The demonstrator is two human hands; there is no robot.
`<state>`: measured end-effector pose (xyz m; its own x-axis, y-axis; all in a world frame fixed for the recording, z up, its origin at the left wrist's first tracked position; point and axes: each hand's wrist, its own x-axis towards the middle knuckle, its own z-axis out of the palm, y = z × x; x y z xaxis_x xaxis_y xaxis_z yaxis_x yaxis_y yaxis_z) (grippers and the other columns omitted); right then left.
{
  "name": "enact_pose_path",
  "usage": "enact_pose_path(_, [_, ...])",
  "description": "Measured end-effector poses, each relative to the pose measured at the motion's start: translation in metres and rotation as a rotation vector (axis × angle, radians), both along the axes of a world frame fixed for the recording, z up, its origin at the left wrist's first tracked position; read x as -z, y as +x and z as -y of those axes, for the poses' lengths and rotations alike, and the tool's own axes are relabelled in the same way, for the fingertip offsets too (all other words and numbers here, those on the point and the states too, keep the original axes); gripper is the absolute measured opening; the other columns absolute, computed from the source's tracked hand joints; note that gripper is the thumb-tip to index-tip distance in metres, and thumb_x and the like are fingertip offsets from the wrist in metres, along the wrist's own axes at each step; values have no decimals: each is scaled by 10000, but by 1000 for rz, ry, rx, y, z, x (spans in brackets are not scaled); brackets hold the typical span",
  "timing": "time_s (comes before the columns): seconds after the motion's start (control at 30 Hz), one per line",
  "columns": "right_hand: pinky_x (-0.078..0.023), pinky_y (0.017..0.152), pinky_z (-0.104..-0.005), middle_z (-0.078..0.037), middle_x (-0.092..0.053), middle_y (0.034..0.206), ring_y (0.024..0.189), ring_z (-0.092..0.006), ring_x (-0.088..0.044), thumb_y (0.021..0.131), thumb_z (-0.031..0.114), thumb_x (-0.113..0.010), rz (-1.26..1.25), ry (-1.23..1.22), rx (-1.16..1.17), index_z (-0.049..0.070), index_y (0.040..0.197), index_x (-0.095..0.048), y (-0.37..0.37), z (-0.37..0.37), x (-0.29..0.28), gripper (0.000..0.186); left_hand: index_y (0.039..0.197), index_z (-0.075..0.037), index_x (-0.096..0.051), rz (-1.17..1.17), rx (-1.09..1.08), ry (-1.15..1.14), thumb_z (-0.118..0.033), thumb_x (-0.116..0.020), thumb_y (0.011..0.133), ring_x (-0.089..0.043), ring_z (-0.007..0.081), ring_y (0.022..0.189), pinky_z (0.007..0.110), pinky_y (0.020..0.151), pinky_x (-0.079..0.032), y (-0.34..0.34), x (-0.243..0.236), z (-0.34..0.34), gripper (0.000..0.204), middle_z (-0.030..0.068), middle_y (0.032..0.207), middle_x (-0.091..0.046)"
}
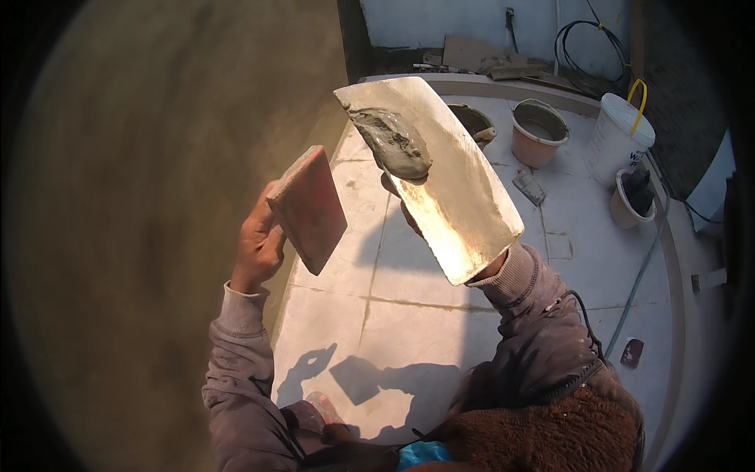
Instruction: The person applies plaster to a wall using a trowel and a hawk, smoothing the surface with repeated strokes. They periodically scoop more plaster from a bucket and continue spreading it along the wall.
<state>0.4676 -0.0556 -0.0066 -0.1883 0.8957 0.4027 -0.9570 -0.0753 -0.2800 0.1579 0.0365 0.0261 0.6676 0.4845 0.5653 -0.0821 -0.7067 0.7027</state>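
My left hand (262,242) is closed round the back of a flat, reddish square plastering float (314,216). Its thick edge is grey with dried mortar, and its handle is hidden. To the right, my right hand (494,270) holds a long cream-coloured mortar board (464,193) from beneath. Most of that hand is covered by the board; some dark fingers show past its left edge. A lump of wet grey mortar (397,145) lies near the board's far left end. A gap separates the float from the board.
Pale floor tiles (425,326) lie below, bounded at left by a blurred brown surface (157,236). Back right stand a mortar bucket (539,134), a white bucket (617,134) with a yellow handle and a small pail (633,200). A hose (633,295) runs along the right.
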Motion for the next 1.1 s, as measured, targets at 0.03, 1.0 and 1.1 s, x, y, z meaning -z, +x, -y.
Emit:
enact_pose_path(0.03, [-627, 897, -416, -162, -675, 1199, 1034, -275, -719, 1062, 209, -454, 17, 9, 11, -16, 1324, -551, 0, -5, -2, 359, 1468, 52, -477, 77, -22, -38, -148, -526, 1050, -505, 238, 1363, 382, 1149, -378, -13, 7, -8, 466, 143, 1469, -532])
enact_pose_path(1.0, [-623, 878, -423, -161, -679, 1198, 1031, -283, -711, 1052, 199, -457, 101, -316, 166, -25, 1294, -571, -244, -86, 168, 349, 1157, 17, -716, 139, -246, 224, -318, -667, 913, -701, 241, 934, 373, 820, -572, 32, -39, -27, 417, 207, 1169, -676])
enact_pose_path(1.1, [-612, 905, -423, -159, -665, 1227, 1062, -281, -698, 1055, 182, -466, 180, -507, 258, -23, 1327, -537, -293, -67, 220, 347, 1117, 16, -748, 104, -96, 196, -332, -681, 896, -710, 245, 903, 378, 801, -580, 65, -43, 10, 418, 217, 1147, -684])
